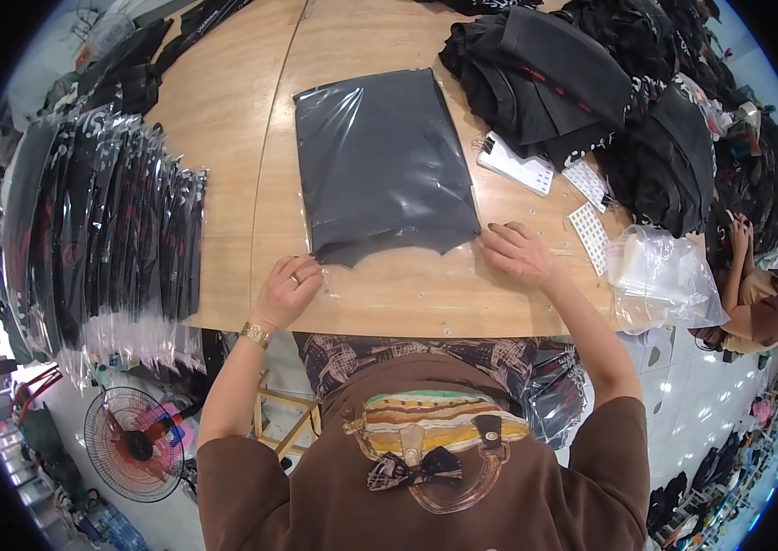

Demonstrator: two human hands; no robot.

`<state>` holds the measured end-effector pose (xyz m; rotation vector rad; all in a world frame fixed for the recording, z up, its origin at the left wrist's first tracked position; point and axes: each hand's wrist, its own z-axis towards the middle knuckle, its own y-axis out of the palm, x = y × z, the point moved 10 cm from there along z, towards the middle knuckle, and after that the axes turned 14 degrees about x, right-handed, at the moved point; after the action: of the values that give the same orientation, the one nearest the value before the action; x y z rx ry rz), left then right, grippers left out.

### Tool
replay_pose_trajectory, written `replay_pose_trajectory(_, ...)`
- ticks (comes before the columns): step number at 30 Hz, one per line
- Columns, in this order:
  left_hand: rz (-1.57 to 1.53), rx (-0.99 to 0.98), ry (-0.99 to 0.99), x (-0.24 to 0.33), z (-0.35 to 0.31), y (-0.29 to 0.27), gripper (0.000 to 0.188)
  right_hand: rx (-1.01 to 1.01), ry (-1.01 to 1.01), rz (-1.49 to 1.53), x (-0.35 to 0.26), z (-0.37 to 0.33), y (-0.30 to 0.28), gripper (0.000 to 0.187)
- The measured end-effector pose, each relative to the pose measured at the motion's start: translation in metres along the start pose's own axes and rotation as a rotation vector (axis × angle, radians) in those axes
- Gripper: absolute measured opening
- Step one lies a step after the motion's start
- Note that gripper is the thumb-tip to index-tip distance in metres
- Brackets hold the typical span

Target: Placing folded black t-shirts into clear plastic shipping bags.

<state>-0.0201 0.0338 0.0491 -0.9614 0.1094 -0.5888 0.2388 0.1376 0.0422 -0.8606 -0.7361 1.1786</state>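
Note:
A folded black garment [380, 165] lies flat in a clear plastic bag [324, 292] in the middle of the wooden table. The garment's near edge is curved and uneven, and light glints off the film over it. My left hand [290, 289], with a ring and a gold-coloured wristwatch, pinches the bag at its near left corner. At the near right corner my right hand [517, 254] has its fingers closed on the bag's edge. Both hands rest low against the tabletop [389, 308].
On the left stand several bagged black garments [104, 230] in a row. Heaped dark garments [545, 83] cover the back right. Near my right hand lie a clipped paper pad [515, 165], sticker sheets [589, 237] and clear bags [664, 280]. A fan [136, 445] stands below left; another person [761, 298] is at right.

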Motion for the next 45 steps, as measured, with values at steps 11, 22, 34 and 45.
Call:
replay_pose_trajectory(11,-0.240,0.042,-0.476,-0.035,-0.015,-0.001,0.011,0.089,0.612,0.354,0.033,-0.015,0.017,0.016)
replay_pose_trajectory(22,-0.632,0.175,-1.294,-0.080,-0.068,0.031,0.010,-0.092,1.229,0.601,0.084,-0.043,0.066,0.017)
replay_pose_trajectory(34,-0.640,-0.179,-1.555,-0.112,-0.076,0.052,0.012,-0.322,1.200,0.247,0.107,-0.012,0.086,0.026)
replay_pose_trajectory(45,-0.041,0.178,-1.110,-0.061,-0.030,0.008,0.021,-0.264,1.406,0.402,0.125,-0.081,0.083,0.026)
